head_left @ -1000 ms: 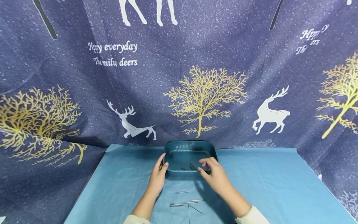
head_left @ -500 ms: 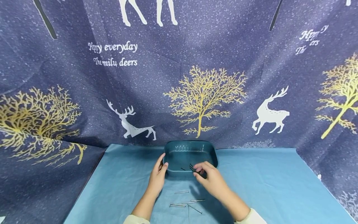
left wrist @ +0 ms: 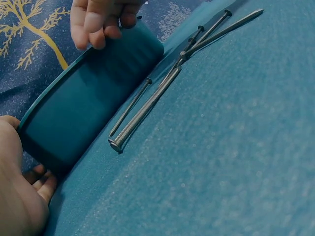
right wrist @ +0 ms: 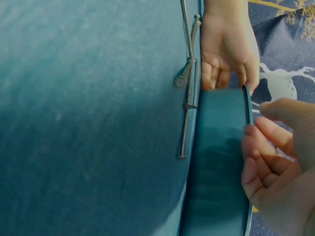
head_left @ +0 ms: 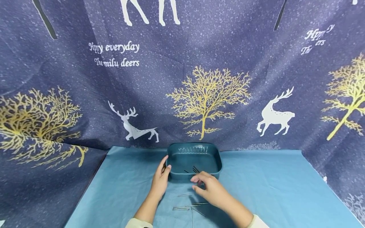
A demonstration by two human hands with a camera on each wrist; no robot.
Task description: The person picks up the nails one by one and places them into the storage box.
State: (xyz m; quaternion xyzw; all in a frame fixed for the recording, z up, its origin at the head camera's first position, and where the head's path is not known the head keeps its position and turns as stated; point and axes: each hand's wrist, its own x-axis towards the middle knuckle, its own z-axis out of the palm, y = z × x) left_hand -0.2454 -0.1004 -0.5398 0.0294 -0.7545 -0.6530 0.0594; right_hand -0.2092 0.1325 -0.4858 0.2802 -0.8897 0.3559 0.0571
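My left hand (head_left: 160,179) holds the left end of a teal rectangular tray (head_left: 178,176), its thumb at the rim and its fingers along the side wall. In the right wrist view my right hand (right wrist: 280,162) hangs by the tray's long rim, fingers loosely bent, thumb apart, nothing between them. Seen from the head, it is over the front rim, partly covering several dark nails (head_left: 195,169) inside the tray. Several steel nails (head_left: 181,208) lie loose on the cloth in front; the left wrist view shows some of these nails (left wrist: 147,109) crossing one another.
A light blue cloth (head_left: 273,183) covers the table. Behind the tray hangs a dark blue curtain (head_left: 159,95) printed with deer and yellow trees, close to the tray's back side.
My right hand has moved left and toward me, from over the tray's right part to its front rim. My left hand and the tray have stayed in place.
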